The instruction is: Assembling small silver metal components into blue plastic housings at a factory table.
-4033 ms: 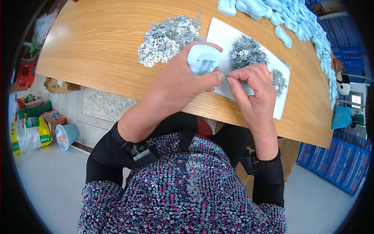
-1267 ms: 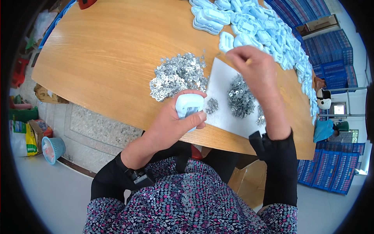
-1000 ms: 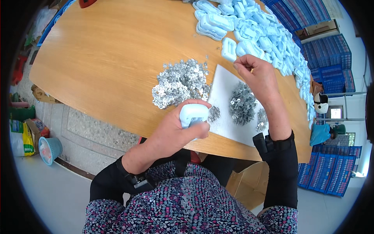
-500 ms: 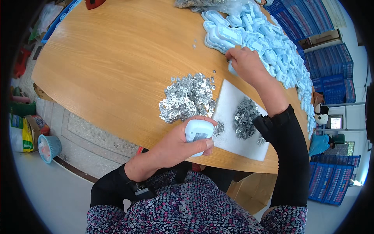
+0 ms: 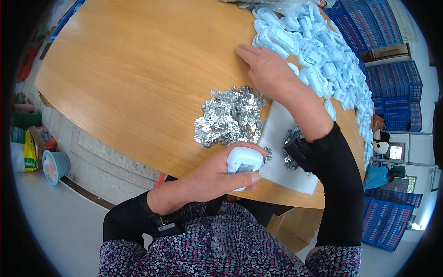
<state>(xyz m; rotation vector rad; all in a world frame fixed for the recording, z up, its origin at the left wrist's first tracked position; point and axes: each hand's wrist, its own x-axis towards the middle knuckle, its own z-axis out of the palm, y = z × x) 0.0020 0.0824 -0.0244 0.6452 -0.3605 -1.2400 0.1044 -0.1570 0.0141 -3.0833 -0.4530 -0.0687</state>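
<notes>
Above the table's near edge, my left hand point(image 5: 214, 173) is closed round a light blue plastic casing point(image 5: 244, 158); the thumb lies across its lower part, by a recessed window. My right hand point(image 5: 271, 74) reaches over the tabletop with fingers stretched out, just beside a heap of similar light blue plastic casings point(image 5: 318, 57). Nothing shows in it, though its palm side is hidden. Between the hands lies a pile of small shiny metal pieces point(image 5: 227, 117). A white foam sheet point(image 5: 279, 122) carries a pile of small dark metal parts point(image 5: 290, 147), partly covered by my right forearm.
A clear plastic bag point(image 5: 281, 6) sits at the table's far edge. Blue racks point(image 5: 392, 83) line the right side. On the floor at left stands a light blue basket point(image 5: 56, 166). Under the near edge is a cardboard box point(image 5: 293, 226).
My right hand has moved left and away from me, its fingers now straighter along the wood. My left hand keeps its hold on the casing. The view has shifted slightly.
</notes>
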